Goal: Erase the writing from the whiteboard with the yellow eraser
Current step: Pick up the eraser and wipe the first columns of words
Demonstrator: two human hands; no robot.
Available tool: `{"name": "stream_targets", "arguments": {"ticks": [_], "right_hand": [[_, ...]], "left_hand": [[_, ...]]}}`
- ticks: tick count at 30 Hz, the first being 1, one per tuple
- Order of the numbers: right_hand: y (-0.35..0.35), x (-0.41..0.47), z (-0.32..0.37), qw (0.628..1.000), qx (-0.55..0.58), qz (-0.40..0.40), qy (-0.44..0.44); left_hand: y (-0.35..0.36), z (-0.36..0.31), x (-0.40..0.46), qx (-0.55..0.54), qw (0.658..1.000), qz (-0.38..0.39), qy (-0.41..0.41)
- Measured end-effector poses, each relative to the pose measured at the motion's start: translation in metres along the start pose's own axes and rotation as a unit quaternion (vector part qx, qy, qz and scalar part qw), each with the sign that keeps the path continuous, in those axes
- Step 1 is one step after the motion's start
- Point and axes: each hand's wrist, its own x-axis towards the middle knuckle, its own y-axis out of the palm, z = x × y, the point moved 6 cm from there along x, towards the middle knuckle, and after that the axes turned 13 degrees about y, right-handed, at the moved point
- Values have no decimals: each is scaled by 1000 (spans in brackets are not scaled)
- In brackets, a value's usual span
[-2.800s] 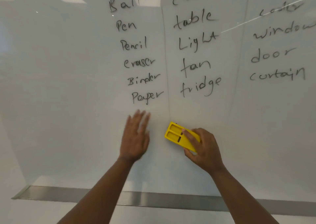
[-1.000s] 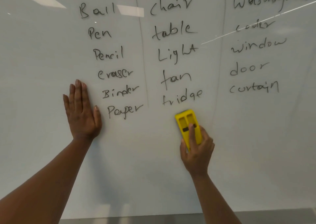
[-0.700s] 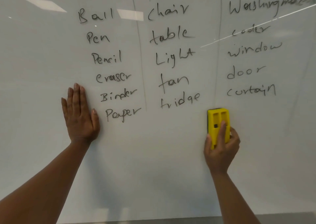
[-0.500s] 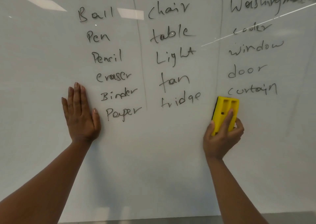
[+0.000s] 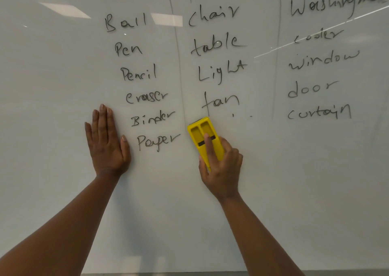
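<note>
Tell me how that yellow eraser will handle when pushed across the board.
The yellow eraser looks like rigid molded plastic, so it probably stays stiff. Its hollow back suggests it is light. Held flat to the whiteboard by the right hand, it should slide rather than tip.

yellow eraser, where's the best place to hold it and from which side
Grip the yellow eraser by its long side edges at the lower half, coming from below, as the right hand does. It lies flat on the whiteboard, its ridged back giving a forefinger purchase.
</note>
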Motion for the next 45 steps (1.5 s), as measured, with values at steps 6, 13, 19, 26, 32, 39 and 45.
{"name": "stream_targets", "arguments": {"ticks": [6, 13, 19, 26, 32, 39, 45], "right_hand": [[-16, 17, -40, 999, -23, -39, 22], [-30, 36, -71, 957, 9, -91, 277], [-21, 35, -49, 963, 25, -83, 257], [2, 12, 11, 998, 18, -24, 63], [3, 20, 23, 999, 30, -32, -6], [9, 46, 68, 999, 28, -26, 17], [23, 15, 107, 994, 29, 2, -110]], "left_hand": [[-1, 1, 0, 1, 1000, 6, -1], [1, 2, -1, 5, 1000, 13, -6], [3, 1, 0, 6, 1000, 18, -6], [-3, -1, 1, -6, 1000, 19, -9], [-19, 4, 2, -35, 998, 28, 33], [-26, 9, 3, -85, 995, 26, 35], [-29, 13, 3, -107, 993, 35, 32]]}}
